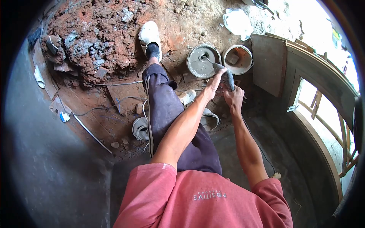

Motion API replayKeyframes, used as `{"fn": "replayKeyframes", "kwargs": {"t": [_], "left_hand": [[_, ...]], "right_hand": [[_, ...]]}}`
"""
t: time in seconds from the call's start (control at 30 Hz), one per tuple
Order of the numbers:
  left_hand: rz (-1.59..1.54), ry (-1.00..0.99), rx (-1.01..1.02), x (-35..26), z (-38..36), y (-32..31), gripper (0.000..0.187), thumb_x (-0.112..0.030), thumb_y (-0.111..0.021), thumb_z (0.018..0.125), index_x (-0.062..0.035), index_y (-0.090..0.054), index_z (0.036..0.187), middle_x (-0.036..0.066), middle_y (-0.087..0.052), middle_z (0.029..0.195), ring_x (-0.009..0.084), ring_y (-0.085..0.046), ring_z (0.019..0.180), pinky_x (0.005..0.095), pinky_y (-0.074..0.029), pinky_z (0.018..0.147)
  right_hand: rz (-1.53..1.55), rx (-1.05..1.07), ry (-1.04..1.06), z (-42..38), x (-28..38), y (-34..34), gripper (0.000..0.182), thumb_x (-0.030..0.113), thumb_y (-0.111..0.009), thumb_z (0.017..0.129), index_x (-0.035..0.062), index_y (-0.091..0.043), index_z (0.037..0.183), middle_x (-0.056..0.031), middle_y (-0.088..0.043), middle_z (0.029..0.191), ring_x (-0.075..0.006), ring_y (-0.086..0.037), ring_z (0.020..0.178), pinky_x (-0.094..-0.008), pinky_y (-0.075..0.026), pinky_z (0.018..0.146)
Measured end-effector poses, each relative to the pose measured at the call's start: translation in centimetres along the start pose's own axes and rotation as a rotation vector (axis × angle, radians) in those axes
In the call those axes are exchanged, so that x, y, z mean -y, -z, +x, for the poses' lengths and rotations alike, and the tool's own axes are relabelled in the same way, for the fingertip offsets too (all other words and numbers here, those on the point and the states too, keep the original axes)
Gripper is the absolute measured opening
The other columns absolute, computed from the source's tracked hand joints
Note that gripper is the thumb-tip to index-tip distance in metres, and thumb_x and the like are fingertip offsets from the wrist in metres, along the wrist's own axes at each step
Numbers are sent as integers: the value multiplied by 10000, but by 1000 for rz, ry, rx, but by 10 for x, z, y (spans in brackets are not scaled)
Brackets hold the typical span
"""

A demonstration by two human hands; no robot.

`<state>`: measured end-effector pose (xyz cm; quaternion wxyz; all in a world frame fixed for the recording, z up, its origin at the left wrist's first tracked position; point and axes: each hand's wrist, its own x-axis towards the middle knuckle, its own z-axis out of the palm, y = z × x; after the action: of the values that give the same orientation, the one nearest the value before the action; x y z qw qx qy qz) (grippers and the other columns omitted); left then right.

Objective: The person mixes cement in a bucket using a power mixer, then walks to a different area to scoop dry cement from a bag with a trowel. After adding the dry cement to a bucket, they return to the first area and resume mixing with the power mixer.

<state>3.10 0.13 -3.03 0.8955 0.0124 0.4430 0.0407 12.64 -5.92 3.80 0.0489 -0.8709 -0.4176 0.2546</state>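
My left hand (216, 78) is wrapped round the front of a dark power drill (229, 78). Behind it, my right hand (234, 97) grips the drill's rear handle. From the drill a thin metal mixing rod (208, 60) reaches down into a bucket (189, 68) of wet grey mortar (198, 65). The mortar dips in a small hollow round the rod, whose lower end is hidden. A cord (255, 135) trails from the drill past my right forearm to a pale plug (276, 175). My fingers partly cover the tool.
Beside the mortar bucket stands another bucket (249, 66) with a reddish lump inside. A third bucket (216, 122) and a coiled white roll (140, 129) lie near my legs. Rubble (95, 41) is heaped at upper left. Cables (95, 109) cross the floor; a window frame (315, 125) is at right.
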Motion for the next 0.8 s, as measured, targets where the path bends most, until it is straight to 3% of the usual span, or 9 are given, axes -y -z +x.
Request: {"fn": "replayKeyframes", "kwargs": {"t": [0.1, 0.17, 0.2, 0.27, 0.7, 0.8], "left_hand": [[8, 31, -24, -1, 0, -1, 626, -751, -576, 724, -205, -630, 1025, 49, -632, 849, 180, -587, 772, 400, -487, 696], [1, 60, -15, 3, 3, -3, 839, -750, -617, 675, -73, -620, 1169, 147, -620, 1068, 308, -601, 968, 457, -495, 794], [2, 57, -16, 4, 7, -4, 839, -750, -617, 675, -73, -620, 1169, 147, -620, 1068, 308, -601, 968, 457, -495, 794], [-37, 63, -3, 11, 11, -6, 587, -714, -591, 730, -203, -631, 1015, 31, -639, 880, 191, -595, 836, 464, -475, 753], [-53, 110, 35, 30, 20, -7, 458, -643, -606, 780, -214, -658, 930, -8, -666, 859, 167, -611, 832, 457, -462, 803], [-34, 168, 30, 39, 20, -7, 491, -655, -589, 784, -187, -660, 916, 39, -667, 856, 198, -617, 836, 468, -483, 744]], "right_hand": [[30, 14, -24, 0, -1, 2, 408, 389, -700, 807, -15, -679, 755, -238, -639, 688, -417, -640, 670, -464, -494, 665], [41, 21, -41, -4, -5, 3, 406, 385, -701, 807, -18, -683, 759, -237, -643, 690, -413, -645, 674, -461, -497, 670], [66, 26, -78, -4, -2, 6, 411, 386, -700, 805, -23, -686, 767, -239, -646, 694, -411, -650, 679, -457, -500, 673], [89, 35, -121, -7, -3, 9, 417, 387, -699, 804, -29, -689, 776, -240, -648, 699, -408, -655, 684, -453, -504, 676], [131, 22, -158, -23, -20, 6, 353, 307, -684, 766, -46, -682, 778, -252, -633, 670, -402, -655, 646, -441, -500, 644], [132, 26, -169, -33, -24, 8, 347, 296, -688, 763, -50, -680, 780, -250, -630, 659, -394, -656, 631, -433, -498, 631]]}}
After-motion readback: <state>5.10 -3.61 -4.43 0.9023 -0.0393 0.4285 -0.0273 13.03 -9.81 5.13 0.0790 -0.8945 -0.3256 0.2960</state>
